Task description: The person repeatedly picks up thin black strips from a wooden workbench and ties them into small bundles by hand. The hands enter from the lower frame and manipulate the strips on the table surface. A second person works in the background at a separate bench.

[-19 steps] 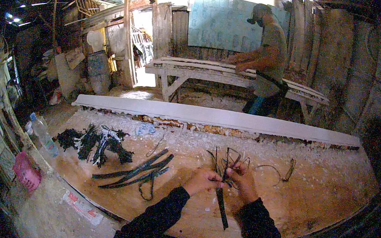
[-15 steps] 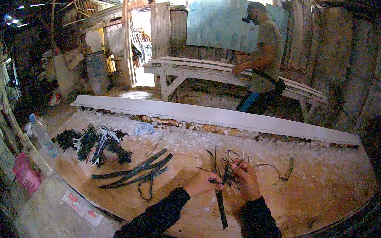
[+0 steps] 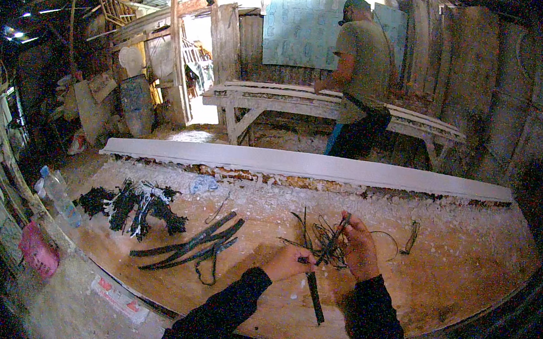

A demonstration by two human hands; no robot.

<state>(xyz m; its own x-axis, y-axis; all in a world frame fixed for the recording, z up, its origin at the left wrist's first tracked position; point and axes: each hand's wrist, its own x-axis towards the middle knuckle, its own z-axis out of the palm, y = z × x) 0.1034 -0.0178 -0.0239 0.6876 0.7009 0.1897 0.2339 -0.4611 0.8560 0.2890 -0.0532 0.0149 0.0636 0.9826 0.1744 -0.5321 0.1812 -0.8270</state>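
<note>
Clear bottle by left edge of tabletop; can't tell what's inside. Black strip at tabletop's middle, long way slanting up toward far right corner. Left hand pinches low end, fingers together. Right hand pinches top end, fingers curled. Wider strip below points to near edge.

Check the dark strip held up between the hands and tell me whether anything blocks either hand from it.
Nothing visible does: the left hand and right hand each pinch the dark strip directly. Thin dark strands tangle around it; whether any cross it is unclear.
</note>
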